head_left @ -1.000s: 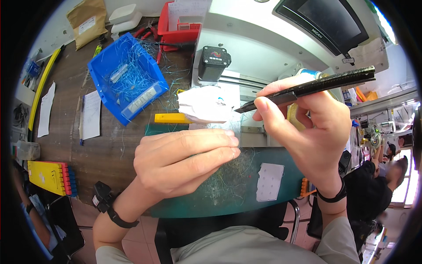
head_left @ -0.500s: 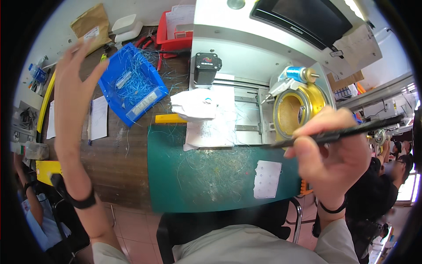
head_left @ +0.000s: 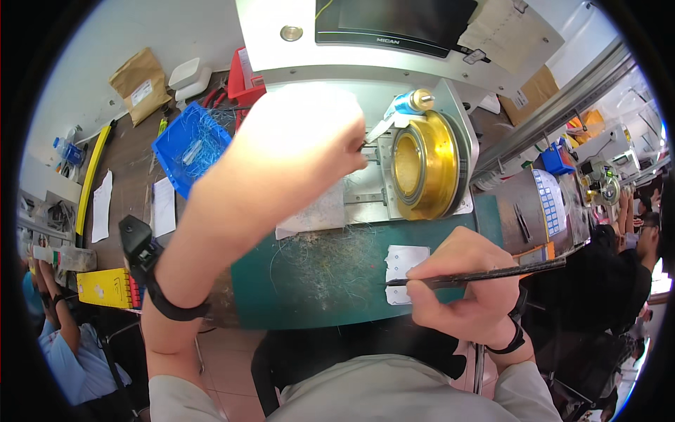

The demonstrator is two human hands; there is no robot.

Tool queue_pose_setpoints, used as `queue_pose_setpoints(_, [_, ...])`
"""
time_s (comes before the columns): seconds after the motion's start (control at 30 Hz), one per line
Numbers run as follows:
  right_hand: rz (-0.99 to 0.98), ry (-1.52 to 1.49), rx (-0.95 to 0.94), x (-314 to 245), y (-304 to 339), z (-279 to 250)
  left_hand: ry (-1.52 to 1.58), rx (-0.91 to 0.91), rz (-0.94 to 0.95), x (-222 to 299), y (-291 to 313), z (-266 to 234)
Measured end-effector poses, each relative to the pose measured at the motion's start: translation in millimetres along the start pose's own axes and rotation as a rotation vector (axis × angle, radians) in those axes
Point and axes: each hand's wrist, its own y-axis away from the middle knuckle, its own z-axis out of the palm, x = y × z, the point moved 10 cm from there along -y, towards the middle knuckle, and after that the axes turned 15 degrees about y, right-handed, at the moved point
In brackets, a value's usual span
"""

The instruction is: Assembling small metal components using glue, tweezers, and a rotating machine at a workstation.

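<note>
My left hand (head_left: 309,133) reaches across the machine, washed out by bright light. Its fingers are curled together by the tip of a slim white arm (head_left: 380,131); what they hold, if anything, is hidden. Behind that arm sits a small blue spool (head_left: 408,104), and beside it stands a gold ring-shaped drum (head_left: 441,165). Black tweezers (head_left: 485,274) are pinched in my right hand (head_left: 467,288), low over the green mat (head_left: 281,288). Their pointed end crosses a small white card (head_left: 398,254) with rows of dots.
A blue bin (head_left: 171,146) of tangled blue strands stands left, near a red bin (head_left: 242,91). The machine's screen (head_left: 394,24) is at the back. Right of the mat lie another pair of tweezers (head_left: 522,223) and a white-and-blue keyboard-like panel (head_left: 550,202). Other people sit on both sides.
My left hand has swung from above the table's left side over to the machine, its fingers closing. My right hand has lowered with the tweezers to the card. The view has shifted rightward.
</note>
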Motion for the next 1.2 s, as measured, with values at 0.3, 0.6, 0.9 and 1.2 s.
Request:
queue_pose_setpoints(0.3, [0.008,-0.019,0.047,-6.9,-21.1,14.4,0.671,-0.201,-0.455,-75.1,33.6,-6.2])
queue_pose_setpoints(0.6, [-0.250,0.210,0.086,-12.6,-76.6,58.8,1.017,0.127,-0.427,-103.0,72.2,0.8])
queue_pose_setpoints(0.9, [-0.270,0.320,-0.014,-13.8,-78.3,71.5,0.795,0.322,-0.280,-88.1,71.4,-14.5])
queue_pose_setpoints(1.2, [-0.321,0.252,-0.002,-15.1,-76.8,70.4,0.780,0.344,-0.299,-90.8,72.3,-15.9])
